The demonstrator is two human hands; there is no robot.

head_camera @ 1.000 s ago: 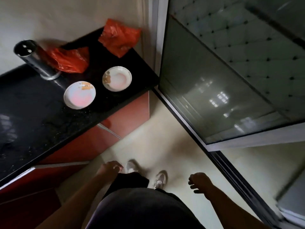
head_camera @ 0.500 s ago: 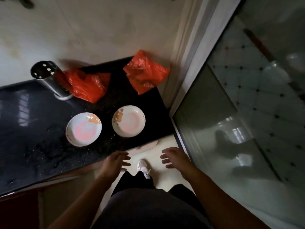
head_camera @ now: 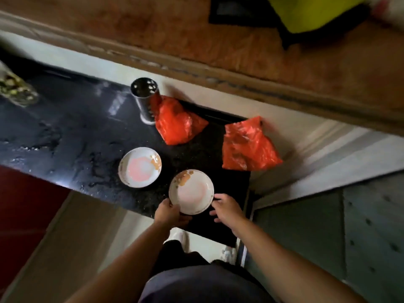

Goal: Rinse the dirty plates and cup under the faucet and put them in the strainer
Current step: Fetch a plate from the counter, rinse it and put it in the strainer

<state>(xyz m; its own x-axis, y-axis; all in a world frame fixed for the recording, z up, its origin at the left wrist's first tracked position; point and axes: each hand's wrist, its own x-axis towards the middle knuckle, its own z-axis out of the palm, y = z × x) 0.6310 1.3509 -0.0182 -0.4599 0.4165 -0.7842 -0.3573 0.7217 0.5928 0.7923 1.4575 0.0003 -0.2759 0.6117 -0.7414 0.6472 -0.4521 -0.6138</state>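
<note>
1. At the front edge of the black counter (head_camera: 65, 136), the left hand (head_camera: 169, 212) pinches the lower-left rim of the near plate (head_camera: 192, 193), thumb on top and fingers curled under.
2. The right hand (head_camera: 227, 209) sits at the opposite rim with its fingers loosely spread and the thumb tip just touching. It has not closed on the plate.
3. Half a second ago both hands hovered short of the counter and held nothing. Now one plate is gripped, so the pick-up for rinsing has likely begun. Whether the plate has left the surface cannot be told.
4. The second plate (head_camera: 140, 167), also smeared, lies untouched just beside it to the left.
5. Behind them stand a perforated metal utensil holder (head_camera: 145, 99) and two orange plastic bags (head_camera: 177, 125).
6. The camera has moved in over the counter since then. No faucet, strainer or cup is in view.
</note>
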